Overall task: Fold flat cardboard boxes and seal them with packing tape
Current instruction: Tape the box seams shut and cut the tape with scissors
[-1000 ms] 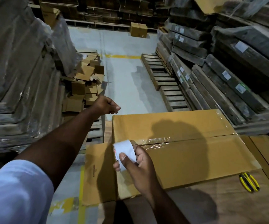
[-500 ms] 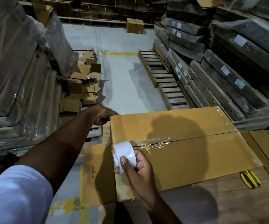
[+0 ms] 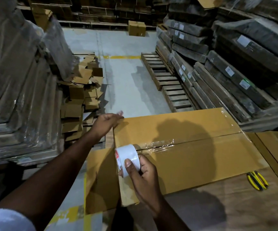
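Fingers (image 3: pixel 131 164) of the right hand (image 3: pixel 143 174) are curled round the roll of tape (image 3: pixel 128 157), thumb pressed on its outer face, at the left end of the box (image 3: pixel 176 147) where the centre seam meets the edge. Fingers of the left hand (image 3: pixel 106 122) are pinched at the far left corner of the box, apparently on the free end of a clear strip (image 3: pixel 113 135) that runs along the left edge back to the roll; the film is faint there, so the pinch itself cannot be confirmed. The box lies flat on the table (image 3: pixel 218 205), its long seam already covered in glossy tape.

Risks, as judged:
- The strip may sag and stick to itself or crease if tension between the hands drops.
- It may land off the edge, leaving the end flap unsealed.
- The existing seam tape looks wrinkled near the roll; poor adhesion there is possible.
- The yellow-handled cutter (image 3: pixel 257 180) lies well apart at the right, out of easy reach.
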Tool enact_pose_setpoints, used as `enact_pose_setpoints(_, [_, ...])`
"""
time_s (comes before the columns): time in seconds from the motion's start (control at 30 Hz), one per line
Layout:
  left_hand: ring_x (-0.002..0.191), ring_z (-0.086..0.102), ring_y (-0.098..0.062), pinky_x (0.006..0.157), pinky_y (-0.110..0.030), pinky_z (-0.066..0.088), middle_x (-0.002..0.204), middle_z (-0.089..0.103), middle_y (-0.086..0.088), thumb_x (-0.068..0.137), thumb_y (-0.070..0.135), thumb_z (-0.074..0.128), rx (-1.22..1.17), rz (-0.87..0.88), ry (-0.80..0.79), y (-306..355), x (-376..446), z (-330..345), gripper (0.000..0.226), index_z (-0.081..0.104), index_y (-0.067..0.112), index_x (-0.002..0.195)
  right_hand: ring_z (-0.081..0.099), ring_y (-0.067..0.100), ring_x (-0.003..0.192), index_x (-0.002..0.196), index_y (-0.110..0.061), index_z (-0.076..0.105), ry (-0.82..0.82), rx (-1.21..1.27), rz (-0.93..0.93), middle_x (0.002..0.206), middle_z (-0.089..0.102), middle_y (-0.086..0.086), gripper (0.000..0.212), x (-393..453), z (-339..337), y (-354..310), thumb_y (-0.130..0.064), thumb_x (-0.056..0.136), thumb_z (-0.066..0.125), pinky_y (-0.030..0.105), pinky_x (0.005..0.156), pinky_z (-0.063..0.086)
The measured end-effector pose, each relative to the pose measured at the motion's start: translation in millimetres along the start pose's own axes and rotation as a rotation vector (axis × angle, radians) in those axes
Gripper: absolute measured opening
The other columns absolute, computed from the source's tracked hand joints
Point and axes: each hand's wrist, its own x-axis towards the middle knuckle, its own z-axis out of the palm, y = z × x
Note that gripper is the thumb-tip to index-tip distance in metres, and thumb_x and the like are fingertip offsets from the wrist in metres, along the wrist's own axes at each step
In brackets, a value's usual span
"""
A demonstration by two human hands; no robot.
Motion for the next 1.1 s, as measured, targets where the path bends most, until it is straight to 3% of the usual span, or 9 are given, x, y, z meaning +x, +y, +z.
enact_pose_setpoints(0.1, [0.082, 0.068, 0.009, 0.068, -0.009, 0.049, 0.088, 0.076, 0.021, 0.101, 0.019, 0.067, -0.017, 0.037, -0.036, -13, -9, 2, 0.016, 0.075, 0.013, 0.113, 0.048, 0.008, 0.064, 0.074, -0.009, 0.054, -0.009, -0.164, -0.043, 0.067, 0.051, -0.011, 0.047, 0, 3, 4, -0.046, 0.101, 0.063, 0.031, 0.06, 0.039])
enact_pose_setpoints(0.23, [0.078, 0.067, 0.008, 0.066, -0.01, 0.049, 0.087, 0.077, 0.019, 0.102, 0.022, 0.066, -0.022, 0.04, -0.011, -8, -12, 4, 0.015, 0.075, 0.015, 0.112, 0.068, 0.033, 0.069, 0.083, -0.008, 0.068, 0.028, -0.152, 0.024, 0.073, 0.072, 0.009, 0.05, -8, 6, -4, -0.055, 0.101, 0.063, 0.047, 0.063, 0.055])
enact_pose_setpoints(0.33, [0.092, 0.071, -0.001, 0.081, -0.019, 0.053, 0.107, 0.078, 0.005, 0.1, 0.03, 0.069, 0.001, 0.041, -0.018, -13, -10, 2, 0.022, 0.076, 0.016, 0.115, 0.058, 0.001, 0.058, 0.071, -0.032, 0.071, 0.06, -0.116, 0.049, 0.063, 0.068, -0.012, 0.035, -29, 2, -13, -0.026, 0.105, 0.064, 0.027, 0.056, 0.044])
enact_pose_setpoints(0.5, [0.097, 0.069, 0.003, 0.088, -0.013, 0.052, 0.114, 0.076, 0.004, 0.101, 0.033, 0.068, 0.031, 0.059, -0.038, -8, -14, 1, 0.027, 0.075, 0.015, 0.12, 0.05, -0.004, 0.056, 0.07, -0.016, 0.059, 0.051, 0.011, 0.125, 0.058, 0.058, -0.013, 0.035, -63, -3, -17, -0.009, 0.105, 0.061, 0.016, 0.056, 0.04])
enact_pose_setpoints(0.67, [0.099, 0.071, -0.002, 0.086, -0.02, 0.054, 0.114, 0.076, 0.001, 0.101, 0.032, 0.067, 0.038, 0.04, -0.077, -7, -14, -2, 0.027, 0.074, 0.015, 0.121, 0.036, 0.011, 0.06, 0.069, 0.003, 0.045, 0.141, 0.034, 0.09, 0.063, 0.035, 0.004, 0.048, -83, -10, -19, -0.023, 0.104, 0.066, 0.019, 0.053, 0.034])
enact_pose_setpoints(0.77, [0.101, 0.071, -0.004, 0.09, -0.024, 0.055, 0.113, 0.076, 0.003, 0.101, 0.033, 0.068, 0.037, 0.031, -0.07, -7, -14, -3, 0.027, 0.075, 0.016, 0.12, 0.037, 0.013, 0.063, 0.073, 0.002, 0.049, 0.133, 0.03, 0.092, 0.065, 0.039, 0.005, 0.047, -92, -9, -19, -0.034, 0.095, 0.068, 0.029, 0.056, 0.031])
enact_pose_setpoints(0.87, [0.102, 0.07, -0.005, 0.095, -0.029, 0.055, 0.11, 0.076, 0.007, 0.1, 0.036, 0.069, 0.064, 0.023, -0.057, -5, -15, -1, 0.029, 0.075, 0.017, 0.12, 0.035, 0.007, 0.06, 0.071, -0.004, 0.053, 0.125, 0.029, 0.12, 0.061, 0.04, -0.004, 0.037, -97, -14, -22, -0.025, 0.097, 0.069, 0.022, 0.054, 0.03])
enact_pose_setpoints(0.97, [0.088, 0.068, 0.009, 0.081, -0.017, 0.053, 0.107, 0.072, 0.011, 0.102, 0.032, 0.066, 0.095, 0.026, -0.047, -3, -17, 1, 0.029, 0.072, 0.014, 0.124, 0.035, -0.001, 0.049, 0.065, -0.012, 0.05, 0.132, 0.033, 0.199, 0.05, 0.042, -0.013, 0.04, -103, -16, -18, -0.011, 0.101, 0.066, 0.013, 0.049, 0.03])
enact_pose_setpoints(1.1, [0.093, 0.067, 0.009, 0.085, -0.018, 0.053, 0.111, 0.072, 0.011, 0.102, 0.033, 0.065, 0.134, 0.041, -0.058, -4, -16, 0, 0.029, 0.072, 0.016, 0.125, 0.052, 0.009, 0.056, 0.067, -0.01, 0.058, 0.15, 0.128, 0.323, 0.059, 0.057, -0.001, 0.038, -115, -13, 4, -0.022, 0.101, 0.07, 0.023, 0.053, 0.041])
